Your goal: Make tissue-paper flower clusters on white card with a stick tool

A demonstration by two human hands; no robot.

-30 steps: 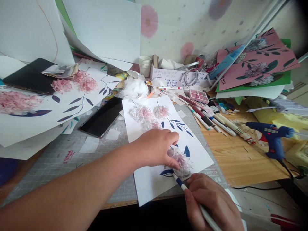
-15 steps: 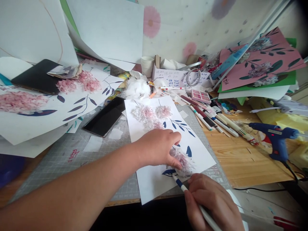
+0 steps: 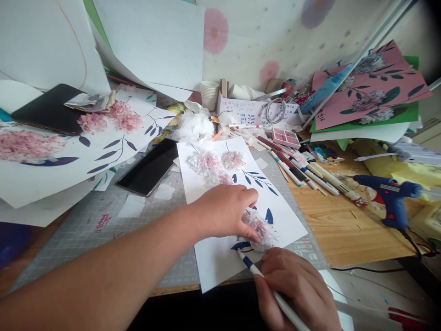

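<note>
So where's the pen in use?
The right hand holds the pen low in the head view, right of centre, tip at a blue leaf near the left hand.

The tip of the blue-banded marker pen (image 3: 247, 262) has been carried leftward along the painted dark-blue leaf (image 3: 240, 246) — away from the end by the pink-and-white paper flower (image 3: 263, 233) and close to the leaf's left point. Most of that shift was made within the last half second. More of the leaf's left part has been covered in blue — pale paper was showing inside its outline there a second ago. With the pen, the right hand (image 3: 298, 287) has been drawn a little to the left and slightly lower. The camera's view was swung slightly, then partly brought back.
</note>
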